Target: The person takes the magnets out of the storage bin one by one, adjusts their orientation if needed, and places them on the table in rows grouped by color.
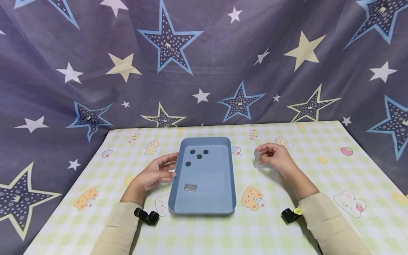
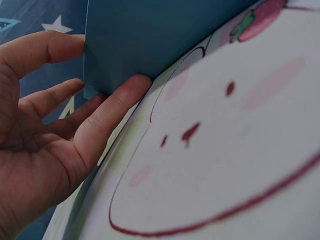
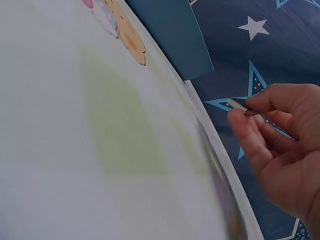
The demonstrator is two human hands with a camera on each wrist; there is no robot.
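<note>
A blue-grey rectangular tray [image 1: 208, 177] lies on the table with its long side running away from me. Inside it are several small black discs [image 1: 199, 156] toward the far left and one flat rectangular silver-grey piece [image 1: 190, 187] nearer the front. My left hand [image 1: 158, 172] is at the tray's left side, fingers extended with the tips against its outer wall [image 2: 125, 45]. To the right of the tray, my right hand [image 1: 276, 158] pinches a thin rectangular metallic piece [image 1: 256, 156] between thumb and fingertips, held up on edge. In the right wrist view only a narrow edge of this piece [image 3: 236, 105] shows.
A checked cloth with cartoon prints [image 1: 287, 226] covers the table. Behind the table's far edge hangs a dark curtain patterned with stars [image 1: 204, 81]. Each wrist carries a small black camera, one near the tray's front left corner [image 1: 147, 216].
</note>
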